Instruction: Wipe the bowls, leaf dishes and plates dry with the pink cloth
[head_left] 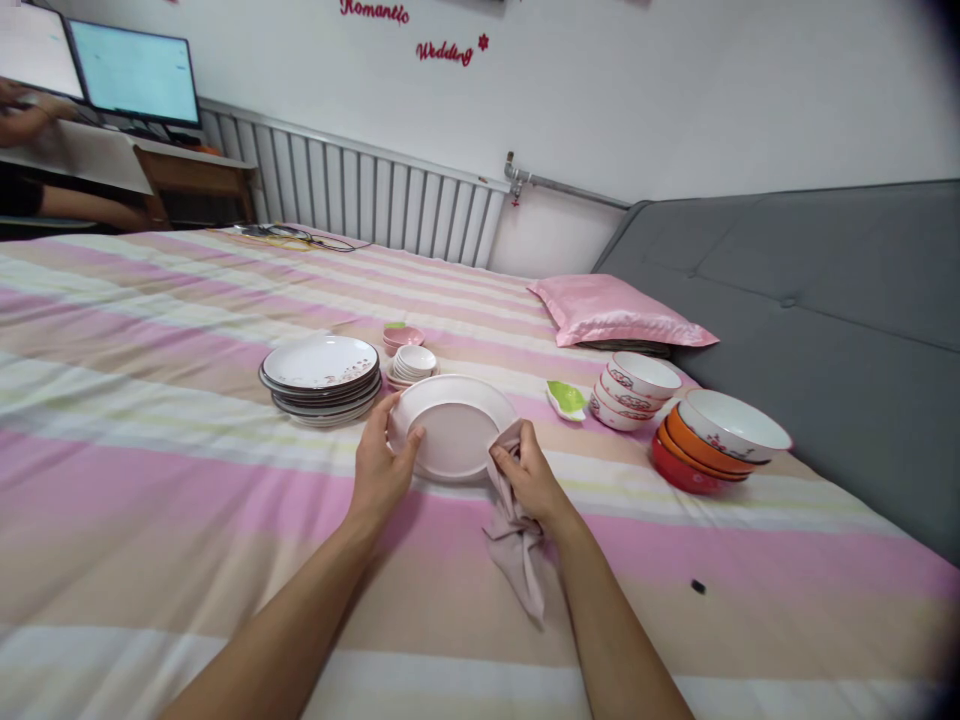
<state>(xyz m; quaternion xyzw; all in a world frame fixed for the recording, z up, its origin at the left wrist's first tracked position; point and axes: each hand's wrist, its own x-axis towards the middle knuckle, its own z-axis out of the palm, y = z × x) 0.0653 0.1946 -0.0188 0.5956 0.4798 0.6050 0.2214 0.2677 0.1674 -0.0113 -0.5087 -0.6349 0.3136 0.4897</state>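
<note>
A pale, shallow round dish (450,440) is tilted toward me above the striped bedspread. My left hand (384,455) grips its left rim, thumb on the inside and the fingers mostly hidden behind. At the right rim, my right hand (529,475) is closed on a greyish-pink cloth (517,550), which touches the dish edge and hangs down in folds. Left of the dish stands a stack of plates (321,365), the top one white with a dark rim. Just behind it are small white bowls (415,362) and pink bowls (403,338).
To the right sit a green leaf-shaped dish (566,400), stacked white bowls (637,385) and larger orange-and-white bowls (720,440). A pink pillow (619,310) lies by the grey headboard (810,280). A small black object (698,587) rests front right. Cables (300,237) lie far back; a person's arm (34,120) shows at a desk.
</note>
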